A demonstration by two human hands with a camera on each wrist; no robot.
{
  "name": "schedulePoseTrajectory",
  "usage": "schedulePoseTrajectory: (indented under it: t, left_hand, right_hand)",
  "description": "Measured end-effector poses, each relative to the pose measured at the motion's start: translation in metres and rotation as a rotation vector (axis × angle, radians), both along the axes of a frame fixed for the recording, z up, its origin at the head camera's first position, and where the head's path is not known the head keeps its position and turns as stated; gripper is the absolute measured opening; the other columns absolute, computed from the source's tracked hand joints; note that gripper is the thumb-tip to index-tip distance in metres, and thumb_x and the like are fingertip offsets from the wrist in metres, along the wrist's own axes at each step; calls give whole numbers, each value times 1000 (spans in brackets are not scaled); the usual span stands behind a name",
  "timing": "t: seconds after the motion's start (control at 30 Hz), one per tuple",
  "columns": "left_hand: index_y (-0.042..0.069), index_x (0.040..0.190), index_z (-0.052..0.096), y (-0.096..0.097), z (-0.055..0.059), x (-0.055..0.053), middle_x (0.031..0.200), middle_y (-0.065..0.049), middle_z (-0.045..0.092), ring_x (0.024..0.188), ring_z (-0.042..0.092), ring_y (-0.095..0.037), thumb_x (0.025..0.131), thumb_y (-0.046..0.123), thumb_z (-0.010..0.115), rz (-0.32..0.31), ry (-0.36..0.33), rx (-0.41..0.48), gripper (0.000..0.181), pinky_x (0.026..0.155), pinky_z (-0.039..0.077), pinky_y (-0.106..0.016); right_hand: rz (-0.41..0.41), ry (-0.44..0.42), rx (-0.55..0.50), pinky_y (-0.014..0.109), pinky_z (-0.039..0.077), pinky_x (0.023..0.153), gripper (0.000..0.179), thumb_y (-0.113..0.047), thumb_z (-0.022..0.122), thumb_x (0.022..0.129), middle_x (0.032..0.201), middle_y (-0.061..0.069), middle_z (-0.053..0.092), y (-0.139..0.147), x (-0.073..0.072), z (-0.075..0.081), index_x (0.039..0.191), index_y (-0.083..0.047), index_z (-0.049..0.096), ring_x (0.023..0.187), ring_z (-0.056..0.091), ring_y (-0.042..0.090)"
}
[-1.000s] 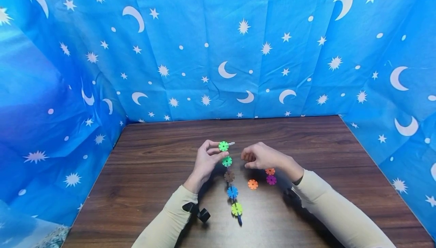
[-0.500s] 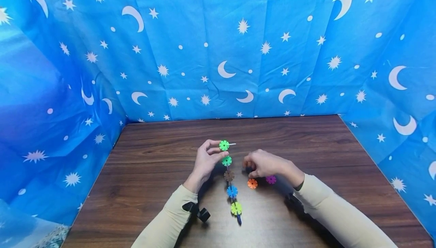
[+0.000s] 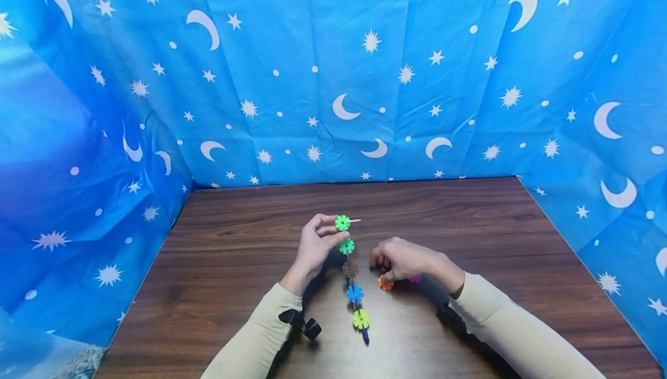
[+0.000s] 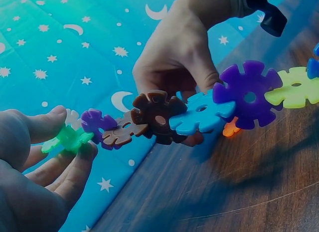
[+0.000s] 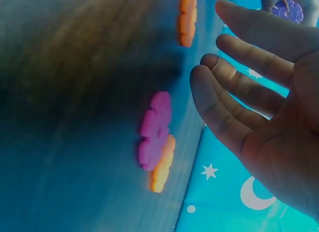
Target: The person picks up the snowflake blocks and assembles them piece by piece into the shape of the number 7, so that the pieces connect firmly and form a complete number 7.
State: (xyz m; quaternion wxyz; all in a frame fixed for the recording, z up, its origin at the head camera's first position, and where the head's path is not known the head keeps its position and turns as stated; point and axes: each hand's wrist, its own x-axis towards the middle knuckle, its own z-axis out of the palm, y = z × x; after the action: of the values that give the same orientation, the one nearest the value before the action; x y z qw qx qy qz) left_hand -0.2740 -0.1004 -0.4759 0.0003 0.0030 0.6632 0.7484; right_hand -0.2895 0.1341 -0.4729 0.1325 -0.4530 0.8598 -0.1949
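Pinched by my left hand (image 3: 312, 249) is one end of a chain of notched plastic discs, at a green disc (image 4: 70, 138). Purple (image 4: 232, 95), brown (image 4: 159, 110), blue (image 4: 204, 119) and yellow-green (image 4: 294, 87) discs follow along it, slotted into one another. In the head view the chain runs toward the near side of the table, with a dark blue disc (image 3: 366, 337) edge-on at its end. My right hand (image 3: 409, 258) is low over the table, its fingers loosely bent with nothing between them. Its thumb overlaps a loose orange disc (image 3: 385, 284) in the head view; the right wrist view shows fingertips near that disc (image 5: 188, 20).
A magenta disc (image 5: 155, 129) lies on the wooden table (image 3: 234, 292), partly under my right hand in the head view. Against it is a second orange disc (image 5: 163, 167). A blue curtain with moons and stars (image 3: 323, 78) surrounds the table's back and sides.
My right hand has come down and nearer, from beside the chain's far end to the loose orange disc. The left hand and the chain have stayed nearly still.
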Motion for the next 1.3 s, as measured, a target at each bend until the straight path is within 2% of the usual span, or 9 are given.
schedulePoseTrajectory:
  t: [0.17,0.3,0.47,0.63,0.73,0.9,1.1,1.3]
  left_hand:
    - [-2,115,57,0,2,0,89,-9,73,79,69,-11,77,-4,78,2,2,-23,43,70,56,-24]
    - [-1,115,58,-1,1,0,89,-8,73,79,69,-11,78,-1,79,6,-4,-39,43,70,55,-24]
    - [1,115,58,-1,0,0,87,-3,72,80,69,-11,78,-1,79,9,-1,-41,43,71,56,-24]
    - [2,115,59,-2,-1,-1,87,0,72,83,68,-10,77,-2,78,6,1,-29,43,73,56,-25]
    - [1,116,59,-3,-2,-1,87,-1,72,83,68,-10,78,-2,78,7,2,-28,43,73,56,-25]
    - [1,116,58,-3,-2,0,88,-2,72,83,68,-11,78,-1,79,8,2,-27,43,73,56,-25]
    - [1,115,59,-3,-2,0,89,-3,72,82,68,-10,77,0,79,9,5,-29,43,70,56,-25]
    - [1,116,59,-3,-2,0,90,-3,71,84,67,-10,77,0,79,9,6,-34,43,72,56,-25]
  right_hand:
    - [0,-5,-8,20,50,67,28,-21,83,76,87,-2,65,1,1,-4,99,-14,70,78,62,12]
    - [41,19,-3,20,50,66,29,-20,84,74,86,-1,64,2,1,-5,99,-13,70,77,60,11]
    - [49,1,24,19,49,65,26,-10,82,73,86,-3,61,3,0,-7,96,-14,71,75,57,7]
    - [45,-32,39,19,49,63,20,-3,77,77,85,-5,60,4,0,-8,91,-15,70,73,55,3]
    - [53,-28,47,19,49,64,19,-7,77,78,86,-5,59,4,1,-8,94,-14,70,74,54,3]
    - [46,-27,71,20,49,66,28,-15,79,78,88,-5,58,6,2,-10,103,-13,69,75,52,2]
    - [34,-49,71,19,48,64,21,-13,79,77,87,-7,56,5,2,-12,95,-17,68,74,52,2]
    - [37,-35,28,18,48,62,25,-10,81,75,84,-7,57,6,3,-12,90,-18,63,72,51,2]
